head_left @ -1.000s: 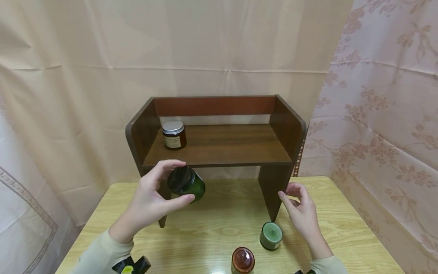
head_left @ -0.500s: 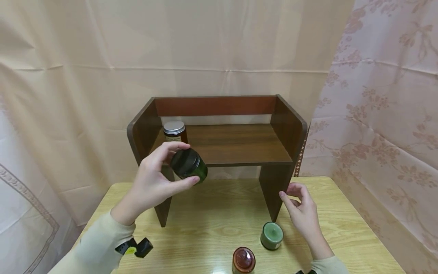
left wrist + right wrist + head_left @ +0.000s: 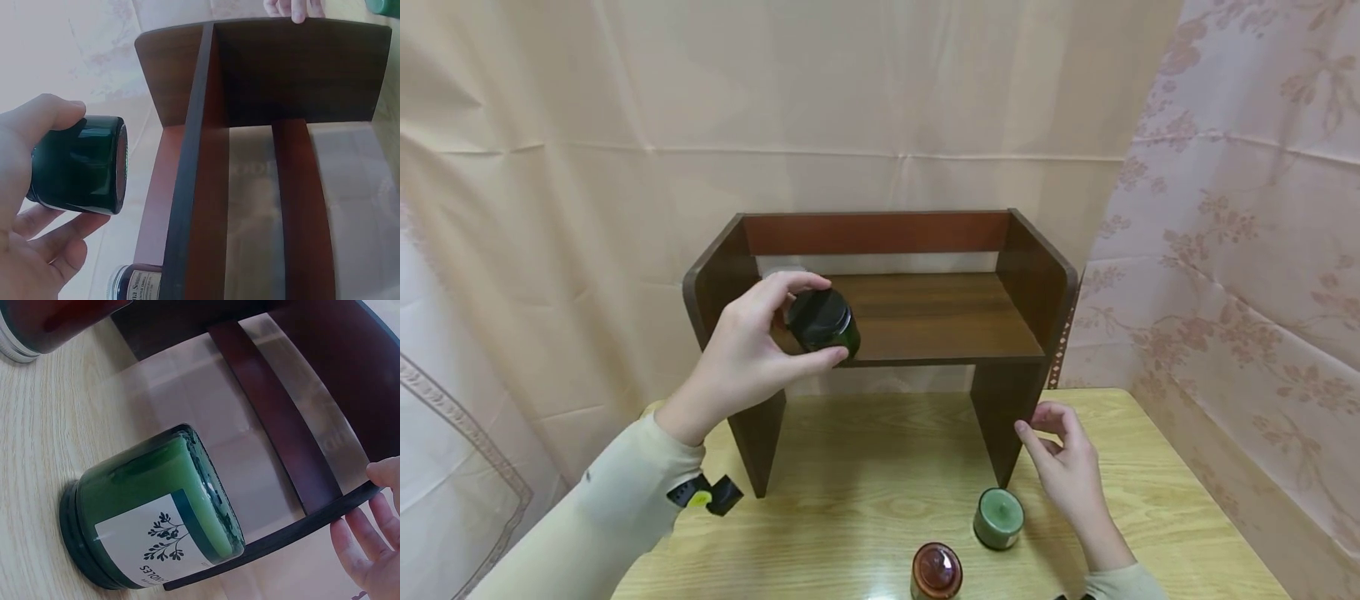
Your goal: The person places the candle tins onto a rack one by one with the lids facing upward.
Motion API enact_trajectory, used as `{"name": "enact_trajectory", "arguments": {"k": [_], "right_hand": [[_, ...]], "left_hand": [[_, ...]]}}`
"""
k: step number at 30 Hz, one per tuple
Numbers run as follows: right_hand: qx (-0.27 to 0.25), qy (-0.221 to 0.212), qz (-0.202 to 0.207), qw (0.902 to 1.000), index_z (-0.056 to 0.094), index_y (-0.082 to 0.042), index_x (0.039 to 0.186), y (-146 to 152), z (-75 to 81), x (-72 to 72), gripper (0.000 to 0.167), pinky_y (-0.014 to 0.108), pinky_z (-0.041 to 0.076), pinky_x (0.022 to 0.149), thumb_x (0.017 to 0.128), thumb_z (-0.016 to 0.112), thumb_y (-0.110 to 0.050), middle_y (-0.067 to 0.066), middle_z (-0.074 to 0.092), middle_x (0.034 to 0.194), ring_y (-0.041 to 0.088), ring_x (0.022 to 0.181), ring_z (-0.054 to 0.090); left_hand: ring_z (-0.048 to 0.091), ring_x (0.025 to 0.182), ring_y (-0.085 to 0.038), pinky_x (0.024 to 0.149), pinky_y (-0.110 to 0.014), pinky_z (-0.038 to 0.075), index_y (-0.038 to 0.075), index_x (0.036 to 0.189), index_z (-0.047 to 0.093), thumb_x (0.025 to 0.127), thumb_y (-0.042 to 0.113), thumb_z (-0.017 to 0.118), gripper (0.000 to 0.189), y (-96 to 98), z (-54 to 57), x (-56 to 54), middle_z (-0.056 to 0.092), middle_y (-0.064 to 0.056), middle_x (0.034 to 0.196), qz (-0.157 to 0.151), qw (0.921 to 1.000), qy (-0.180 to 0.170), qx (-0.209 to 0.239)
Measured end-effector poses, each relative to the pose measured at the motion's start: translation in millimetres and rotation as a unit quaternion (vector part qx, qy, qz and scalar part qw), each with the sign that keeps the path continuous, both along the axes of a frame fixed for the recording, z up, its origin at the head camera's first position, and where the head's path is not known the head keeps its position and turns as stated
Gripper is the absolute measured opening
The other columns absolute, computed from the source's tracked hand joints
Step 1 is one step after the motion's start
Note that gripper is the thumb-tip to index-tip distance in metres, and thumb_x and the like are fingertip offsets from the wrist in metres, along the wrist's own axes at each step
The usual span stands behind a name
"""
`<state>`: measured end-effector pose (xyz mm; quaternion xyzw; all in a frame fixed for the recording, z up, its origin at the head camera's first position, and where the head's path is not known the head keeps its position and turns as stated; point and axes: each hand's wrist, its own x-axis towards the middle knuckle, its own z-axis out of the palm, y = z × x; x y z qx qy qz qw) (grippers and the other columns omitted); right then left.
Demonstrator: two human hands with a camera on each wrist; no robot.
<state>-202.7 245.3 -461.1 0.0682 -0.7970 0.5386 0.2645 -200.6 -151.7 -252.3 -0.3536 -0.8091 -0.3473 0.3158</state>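
Observation:
My left hand [image 3: 741, 350] grips a dark green glass jar [image 3: 823, 321] with a black lid, thumb on one side and fingers on the other. The jar is tilted, in front of the upper board of the brown wooden shelf [image 3: 925, 317]. In the left wrist view its glass base faces the shelf, apart from it. My right hand [image 3: 1063, 458] pinches the front edge of the shelf's right side panel [image 3: 1007, 417], thumb inside and fingers outside. An amber jar [image 3: 140, 284] with a label stands at the shelf's left end, mostly hidden behind my left hand in the head view.
A green candle in a glass [image 3: 1000, 518] stands on the wooden table [image 3: 850, 508] by the right panel's foot; its label shows a plant sprig [image 3: 165, 537]. A red-brown glass jar [image 3: 936, 571] is nearer the front. Curtains hang behind and beside the table.
My left hand has raised the dark green jar from below the upper board's edge to above it, slightly rightward. It now covers most of the amber jar. My right hand has stayed on the panel.

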Motion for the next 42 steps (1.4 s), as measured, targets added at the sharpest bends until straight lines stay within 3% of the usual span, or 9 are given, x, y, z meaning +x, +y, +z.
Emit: {"name": "enact_trajectory", "arguments": {"k": [7,15,22,29,35,42], "right_hand": [[-0.004,-0.002,-0.002,1.0,0.061,0.0,0.126,1,0.4,0.1,0.031,0.009,0.054,0.081,0.101,0.078,-0.002,0.012,0.07,0.114,-0.003,0.102,0.064],[0.0,-0.004,-0.004,1.0,0.06,0.0,0.127,3,-0.6,0.5,0.031,0.009,0.054,0.081,0.101,0.078,-0.002,0.013,0.07,0.115,-0.004,0.102,0.064],[0.003,-0.009,-0.008,0.9999,0.06,-0.001,0.127,4,-1.3,-0.6,0.032,0.008,0.053,0.083,0.101,0.078,-0.004,0.012,0.069,0.115,-0.004,0.103,0.064],[-0.001,-0.002,-0.006,1.0,0.061,-0.001,0.126,2,-2.6,-1.5,0.031,0.009,0.054,0.082,0.1,0.079,-0.002,0.012,0.07,0.114,-0.003,0.101,0.065],[-0.009,0.007,-0.002,0.9999,0.061,0.001,0.125,0,-2.3,-1.1,0.031,0.01,0.055,0.082,0.099,0.079,0.0,0.012,0.07,0.112,-0.002,0.1,0.067],[-0.006,0.007,-0.006,0.9999,0.061,0.001,0.125,2,-1.9,0.1,0.031,0.008,0.054,0.084,0.099,0.079,0.0,0.012,0.07,0.113,-0.003,0.1,0.066]], "left_hand": [[0.066,0.1,-0.017,0.084,-0.04,0.059,0.008,0.135,0.068,0.076,0.02,0.102,0.069,5.2,13.4,-15.0,0.073,-0.003,0.126,0.004,0.9997,-0.004,-0.022],[0.073,0.099,-0.02,0.079,-0.038,0.061,0.01,0.136,0.067,0.078,0.021,0.102,0.068,10.7,22.3,-32.4,0.075,-0.004,0.117,0.002,0.9993,-0.003,-0.038],[0.066,0.089,-0.02,0.065,-0.033,0.056,0.01,0.137,0.066,0.081,0.022,0.1,0.067,15.9,24.4,-42.7,0.074,-0.004,0.115,-0.002,0.9984,-0.016,-0.055],[0.071,0.092,-0.021,0.066,-0.032,0.057,0.009,0.137,0.066,0.081,0.022,0.1,0.066,17.1,25.9,-51.6,0.074,-0.005,0.117,0.01,0.9977,-0.034,-0.058],[0.069,0.083,-0.016,0.065,-0.03,0.057,0.014,0.135,0.067,0.081,0.026,0.1,0.064,14.6,26.5,-55.3,0.077,-0.003,0.111,0.033,0.9967,-0.059,-0.044],[0.073,0.085,-0.019,0.071,-0.035,0.057,0.011,0.136,0.066,0.083,0.026,0.099,0.064,17.4,27.6,-63.0,0.077,-0.006,0.114,0.037,0.9957,-0.063,-0.057]]}}
